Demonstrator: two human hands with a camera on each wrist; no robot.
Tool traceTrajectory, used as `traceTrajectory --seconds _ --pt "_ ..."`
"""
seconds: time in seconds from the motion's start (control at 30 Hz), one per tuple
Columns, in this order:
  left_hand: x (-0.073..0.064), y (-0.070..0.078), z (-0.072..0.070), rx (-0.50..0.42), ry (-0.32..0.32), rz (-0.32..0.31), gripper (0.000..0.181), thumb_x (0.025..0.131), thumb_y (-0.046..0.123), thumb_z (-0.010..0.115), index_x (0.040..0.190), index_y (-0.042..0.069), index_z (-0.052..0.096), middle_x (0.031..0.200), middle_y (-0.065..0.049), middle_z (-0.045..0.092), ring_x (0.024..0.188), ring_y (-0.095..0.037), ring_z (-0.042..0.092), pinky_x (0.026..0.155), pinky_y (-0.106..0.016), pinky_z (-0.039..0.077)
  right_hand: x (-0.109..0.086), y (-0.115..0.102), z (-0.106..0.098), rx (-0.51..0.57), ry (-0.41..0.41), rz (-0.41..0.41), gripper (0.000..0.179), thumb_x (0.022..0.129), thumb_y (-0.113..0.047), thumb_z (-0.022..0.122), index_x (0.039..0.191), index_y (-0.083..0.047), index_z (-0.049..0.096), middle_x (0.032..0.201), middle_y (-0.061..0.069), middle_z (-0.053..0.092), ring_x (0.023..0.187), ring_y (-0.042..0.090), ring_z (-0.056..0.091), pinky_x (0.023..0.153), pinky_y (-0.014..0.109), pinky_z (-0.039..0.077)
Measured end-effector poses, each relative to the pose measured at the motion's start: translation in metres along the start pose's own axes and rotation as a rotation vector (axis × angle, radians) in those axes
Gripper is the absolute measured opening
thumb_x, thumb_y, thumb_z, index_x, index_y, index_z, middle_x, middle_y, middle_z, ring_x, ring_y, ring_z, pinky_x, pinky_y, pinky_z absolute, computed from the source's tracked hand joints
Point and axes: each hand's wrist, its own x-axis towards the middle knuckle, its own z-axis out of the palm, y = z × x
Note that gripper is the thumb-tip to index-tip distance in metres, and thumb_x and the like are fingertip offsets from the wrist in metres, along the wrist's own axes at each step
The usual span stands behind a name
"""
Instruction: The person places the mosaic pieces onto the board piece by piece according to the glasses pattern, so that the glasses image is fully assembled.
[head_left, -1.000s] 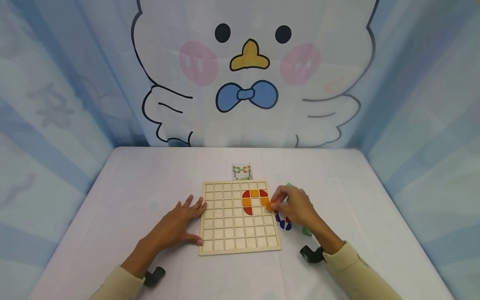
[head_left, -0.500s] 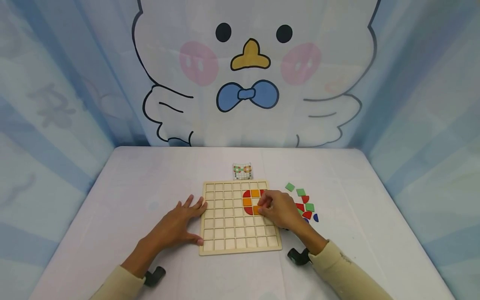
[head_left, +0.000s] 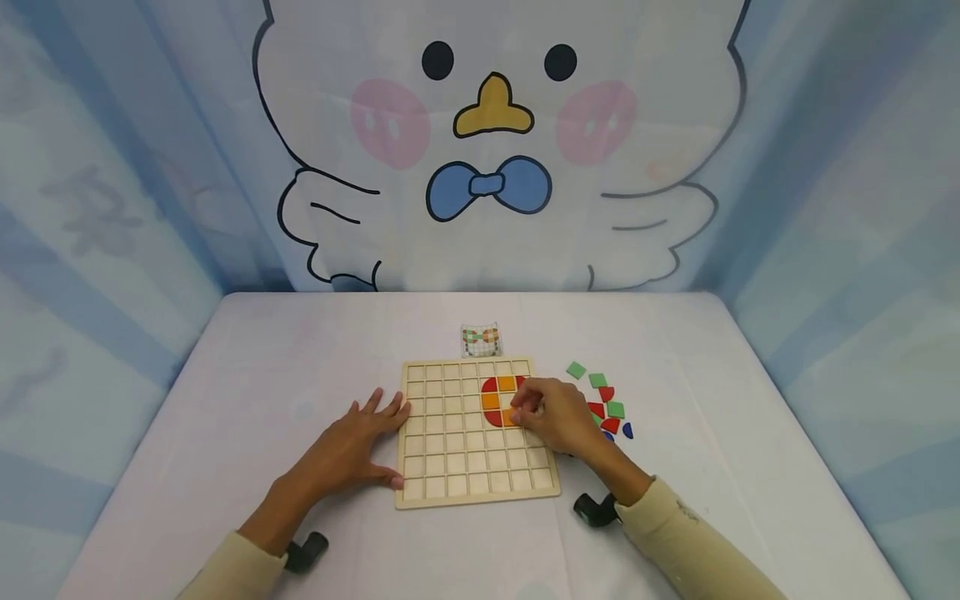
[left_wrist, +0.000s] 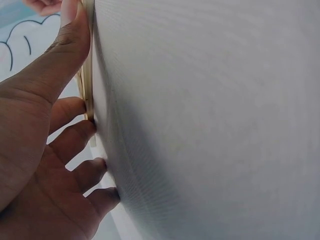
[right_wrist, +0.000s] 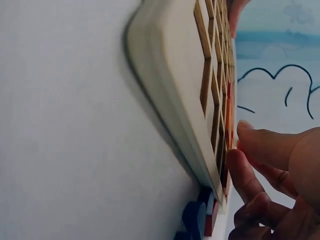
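A wooden grid board (head_left: 477,502) lies on the table. My left hand (head_left: 356,446) rests along its left edge, fingers spread, thumb near the lower corner; in the left wrist view the thumb (left_wrist: 65,47) touches the rim. Over the board's upper right part, my right hand (head_left: 558,417) has curled fingers and thumb at an orange square tile (head_left: 508,418), which it partly covers. Beside that tile lie a red rounded piece (head_left: 492,418) and another orange square (head_left: 491,401). In the right wrist view, thumb and index fingertip (right_wrist: 236,157) meet close to the grid.
Green squares (head_left: 597,380), red pieces (head_left: 606,393) and blue pieces (head_left: 627,431) lie loose right of the board, some hidden by the right hand. A small pattern card (head_left: 481,340) stands behind the board. A printed curtain (head_left: 487,250) hangs beyond the table.
My right hand has carried the orange square tile left from the board's right edge to a cell below the upper pieces, and stays there. My left hand holds its place.
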Motion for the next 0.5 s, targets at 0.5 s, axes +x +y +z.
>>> traceTrajectory --seconds 0.5 --pt "0.000 -0.002 0.002 0.005 0.008 0.003 0.114 0.066 0.047 0.098 0.161 0.012 0.046 0.170 -0.013 0.038 0.161 -0.046 0.027 0.126 -0.068 0.030 -0.012 0.048 -0.054 -0.060 0.095 0.144 0.016 0.095 -0.017 0.080 0.110 -0.016 0.075 0.092 0.003 0.070 0.079 0.021 0.058 0.066 0.029 0.054"
